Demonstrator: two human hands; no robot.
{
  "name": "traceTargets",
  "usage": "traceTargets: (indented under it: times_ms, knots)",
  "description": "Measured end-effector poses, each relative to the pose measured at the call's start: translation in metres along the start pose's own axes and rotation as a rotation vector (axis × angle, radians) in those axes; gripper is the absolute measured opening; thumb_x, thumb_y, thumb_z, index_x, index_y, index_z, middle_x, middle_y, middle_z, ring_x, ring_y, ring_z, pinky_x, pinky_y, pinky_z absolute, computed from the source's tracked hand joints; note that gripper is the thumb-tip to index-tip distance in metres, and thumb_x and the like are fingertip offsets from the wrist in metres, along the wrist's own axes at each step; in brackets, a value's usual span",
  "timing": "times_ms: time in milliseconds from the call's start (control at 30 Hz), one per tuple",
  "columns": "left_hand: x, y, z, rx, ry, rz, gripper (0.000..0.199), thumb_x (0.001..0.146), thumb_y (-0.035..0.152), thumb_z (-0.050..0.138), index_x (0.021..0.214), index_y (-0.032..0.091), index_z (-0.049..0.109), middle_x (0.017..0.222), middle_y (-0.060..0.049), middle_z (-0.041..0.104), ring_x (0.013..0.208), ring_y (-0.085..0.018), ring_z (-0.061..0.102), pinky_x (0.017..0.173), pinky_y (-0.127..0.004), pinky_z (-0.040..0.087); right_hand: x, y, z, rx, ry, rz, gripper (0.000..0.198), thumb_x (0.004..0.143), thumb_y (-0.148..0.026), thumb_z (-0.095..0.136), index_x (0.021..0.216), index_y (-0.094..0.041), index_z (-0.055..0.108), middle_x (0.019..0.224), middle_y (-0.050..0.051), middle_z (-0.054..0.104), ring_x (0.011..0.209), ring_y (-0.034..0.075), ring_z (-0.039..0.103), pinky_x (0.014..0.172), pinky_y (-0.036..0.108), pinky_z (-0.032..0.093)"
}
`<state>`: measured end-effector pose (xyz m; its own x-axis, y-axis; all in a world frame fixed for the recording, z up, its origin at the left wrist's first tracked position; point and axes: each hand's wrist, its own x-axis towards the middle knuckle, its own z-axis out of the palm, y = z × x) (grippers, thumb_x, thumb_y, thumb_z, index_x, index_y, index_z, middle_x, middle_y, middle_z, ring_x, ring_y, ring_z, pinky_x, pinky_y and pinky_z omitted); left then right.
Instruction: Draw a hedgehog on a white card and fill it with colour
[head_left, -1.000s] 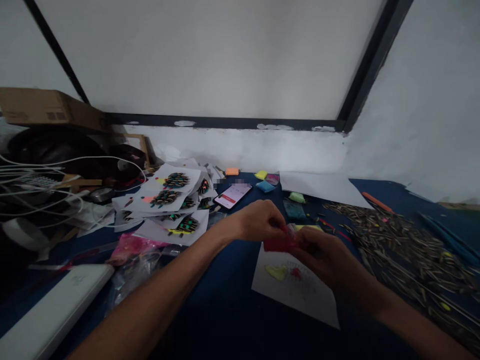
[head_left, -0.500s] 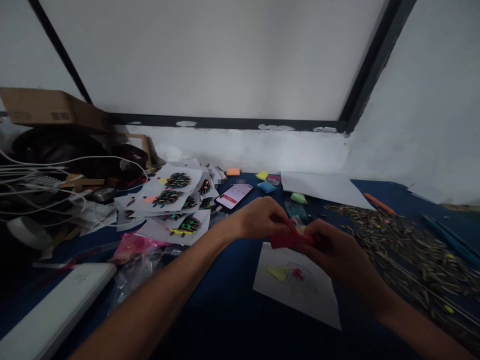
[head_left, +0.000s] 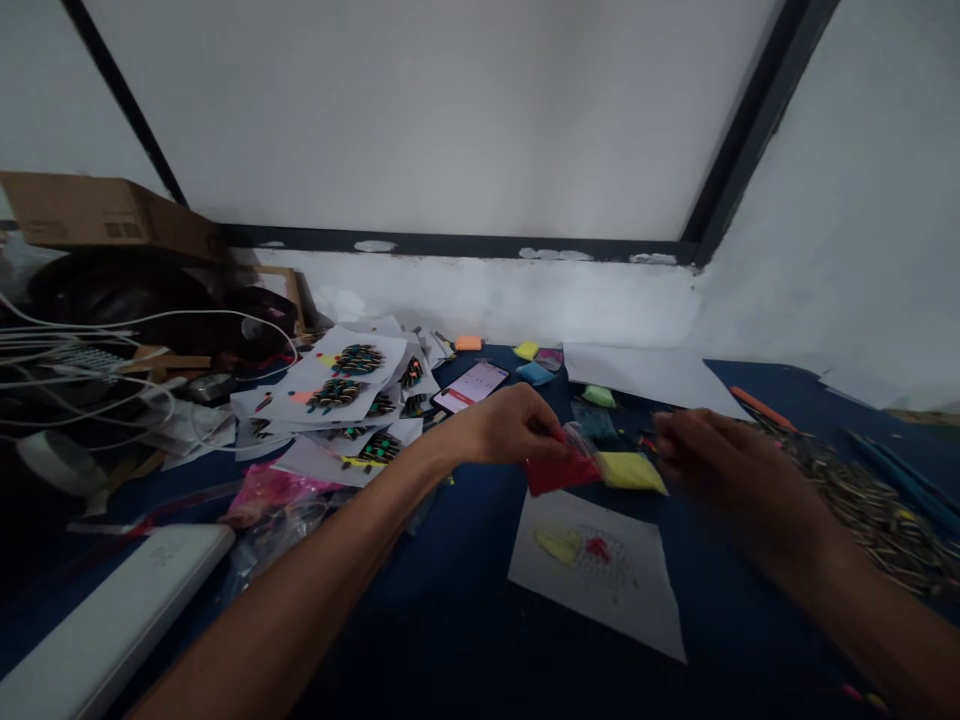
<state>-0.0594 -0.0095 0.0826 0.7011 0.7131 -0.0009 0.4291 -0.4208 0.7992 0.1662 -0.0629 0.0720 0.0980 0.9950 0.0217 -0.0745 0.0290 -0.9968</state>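
Observation:
My left hand point(head_left: 517, 425) pinches the top of a red modelling clay packet point(head_left: 559, 472) in clear plastic, just above the table. My right hand point(head_left: 739, 480) is apart from it on the right, blurred, with its fingers curled together; whatever may be in them is hidden. Between the two hands lies a yellow clay packet point(head_left: 631, 471). Below them rests a white paper sheet point(head_left: 622, 610) with a dotted drawing, a flat yellow clay shape point(head_left: 556, 543) and a small red clay piece point(head_left: 597, 548) on it.
Small clay packets, among them a blue one point(head_left: 535, 373), lie behind a phone point(head_left: 471, 387). At left are papers with seed-covered figures point(head_left: 337, 395), cables and a white power bank point(head_left: 120, 620). Many striped seeds point(head_left: 862, 510) cover the right side, near an orange tool point(head_left: 761, 408).
My right hand has come off the red packet and moved right. The yellow packet now shows fully between the hands. My left hand still grips the red packet.

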Motion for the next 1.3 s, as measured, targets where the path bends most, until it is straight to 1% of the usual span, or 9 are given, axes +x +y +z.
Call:
traceTargets:
  times_ms: [100, 233, 333, 533, 767, 933, 1067, 1233, 1300]
  knots:
    - [0.0, -0.002, -0.002, 0.017, 0.005, -0.023, 0.03, 0.076, 0.033, 0.061, 0.089, 0.009, 0.073, 0.067, -0.005, 0.064, 0.054, -0.008, 0.048, 0.047, -0.02, 0.031, 0.004, -0.003, -0.006, -0.032, -0.069, 0.033, 0.029, 0.07, -0.048, 0.072, 0.07, -0.022, 0.061, 0.073, 0.002, 0.061, 0.061, 0.013, 0.053, 0.053, 0.026, 0.045]
    - [0.002, -0.001, 0.002, 0.001, 0.004, -0.001, 0.033, 0.077, 0.036, 0.061, 0.087, 0.008, 0.072, 0.067, -0.006, 0.064, 0.054, -0.008, 0.048, 0.047, -0.02, 0.032, -0.001, 0.004, -0.001, -0.354, -0.21, -0.015, 0.035, 0.069, -0.051, 0.072, 0.071, -0.021, 0.055, 0.073, 0.003, 0.064, 0.062, 0.014, 0.056, 0.053, 0.026, 0.045]
    - [0.002, -0.001, 0.004, -0.032, -0.016, 0.009, 0.035, 0.077, 0.04, 0.062, 0.087, 0.008, 0.073, 0.067, -0.005, 0.065, 0.054, -0.008, 0.049, 0.048, -0.02, 0.034, -0.006, 0.011, 0.005, -0.454, -0.246, -0.043, 0.039, 0.065, -0.047, 0.076, 0.069, -0.022, 0.046, 0.068, 0.0, 0.061, 0.059, 0.014, 0.056, 0.05, 0.025, 0.045]
    - [0.004, -0.002, 0.007, -0.155, 0.011, 0.054, 0.028, 0.077, 0.035, 0.064, 0.09, 0.012, 0.073, 0.076, -0.006, 0.069, 0.062, -0.01, 0.056, 0.053, -0.02, 0.041, -0.012, 0.014, 0.013, -0.476, -0.244, -0.118, 0.036, 0.069, -0.041, 0.072, 0.068, -0.023, 0.041, 0.06, -0.004, 0.058, 0.052, 0.011, 0.054, 0.046, 0.022, 0.041]
    - [0.006, 0.012, 0.011, -0.343, 0.078, 0.033, 0.008, 0.072, 0.016, 0.065, 0.071, 0.011, 0.072, 0.065, -0.002, 0.067, 0.06, -0.009, 0.059, 0.058, -0.018, 0.046, -0.013, 0.014, 0.012, -0.503, -0.251, -0.155, 0.03, 0.071, -0.036, 0.07, 0.07, -0.023, 0.043, 0.067, -0.002, 0.06, 0.056, 0.012, 0.055, 0.051, 0.024, 0.043]
    - [0.002, 0.02, 0.01, -0.258, 0.078, 0.038, 0.01, 0.073, 0.015, 0.063, 0.073, 0.01, 0.072, 0.066, -0.003, 0.068, 0.06, -0.009, 0.059, 0.057, -0.018, 0.045, -0.016, 0.01, 0.013, -0.532, -0.253, -0.162, 0.03, 0.072, -0.042, 0.071, 0.074, -0.022, 0.049, 0.08, 0.003, 0.066, 0.067, 0.016, 0.06, 0.057, 0.027, 0.048]
    - [0.002, 0.018, 0.012, -0.168, 0.065, 0.076, 0.013, 0.074, 0.02, 0.064, 0.075, 0.01, 0.073, 0.069, -0.005, 0.068, 0.063, -0.01, 0.059, 0.055, -0.019, 0.043, -0.017, 0.01, 0.016, -0.467, -0.266, -0.132, 0.033, 0.071, -0.046, 0.071, 0.075, -0.022, 0.048, 0.076, 0.003, 0.066, 0.066, 0.016, 0.061, 0.056, 0.026, 0.048]
    - [0.002, 0.01, 0.009, -0.129, 0.027, 0.053, 0.036, 0.073, 0.032, 0.068, 0.102, 0.013, 0.071, 0.061, 0.0, 0.063, 0.05, -0.007, 0.047, 0.046, -0.019, 0.031, -0.01, 0.014, 0.012, -0.526, -0.164, -0.174, 0.037, 0.068, -0.048, 0.073, 0.07, -0.022, 0.047, 0.068, 0.001, 0.065, 0.061, 0.016, 0.06, 0.052, 0.025, 0.046]
    - [0.003, 0.003, 0.006, -0.117, -0.04, 0.065, 0.03, 0.077, 0.032, 0.063, 0.097, 0.012, 0.072, 0.065, -0.002, 0.064, 0.053, -0.008, 0.048, 0.048, -0.02, 0.033, -0.007, 0.013, 0.01, -0.521, -0.15, -0.167, 0.037, 0.068, -0.048, 0.073, 0.07, -0.022, 0.047, 0.071, 0.002, 0.067, 0.064, 0.017, 0.062, 0.054, 0.027, 0.049]
